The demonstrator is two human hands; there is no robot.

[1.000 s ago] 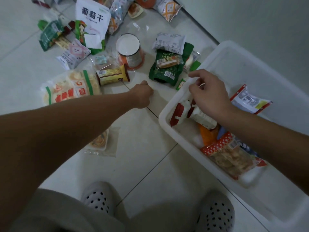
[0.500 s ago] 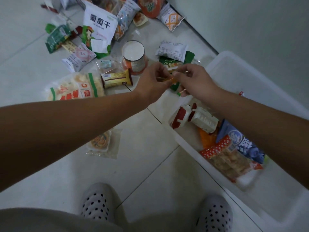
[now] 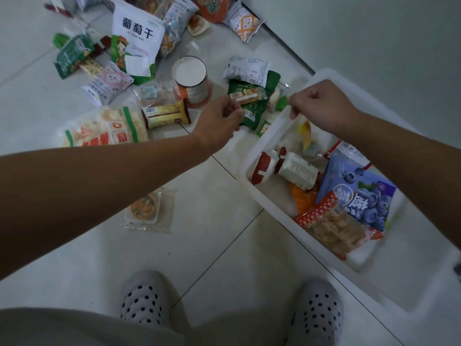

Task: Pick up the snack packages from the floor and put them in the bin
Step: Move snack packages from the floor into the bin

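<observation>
Several snack packages lie scattered on the tiled floor, among them a green packet [image 3: 252, 108] with a small snack bar [image 3: 247, 97] on top. The white bin [image 3: 268, 132] stands at the right with several packages inside, such as a blue blueberry bag [image 3: 359, 193]. My left hand [image 3: 219, 121] hovers beside the green packet, fingers loosely curled, with nothing visible in it. My right hand [image 3: 321, 106] is above the bin's far corner, fingers loosely curled. A small yellow packet [image 3: 306, 132] sits blurred just under it inside the bin.
A round can [image 3: 190, 79] stands upright among the packets. A clear-wrapped pastry [image 3: 147, 209] lies near my feet, and a large rice cracker bag [image 3: 104, 128] at the left. The wall runs behind the bin. My slippers [image 3: 144, 298] are at the bottom.
The hands met over the green packet and a small packet passed to the right hand. They have since parted; the right hand moved over the bin, where the small yellow packet now appears.
</observation>
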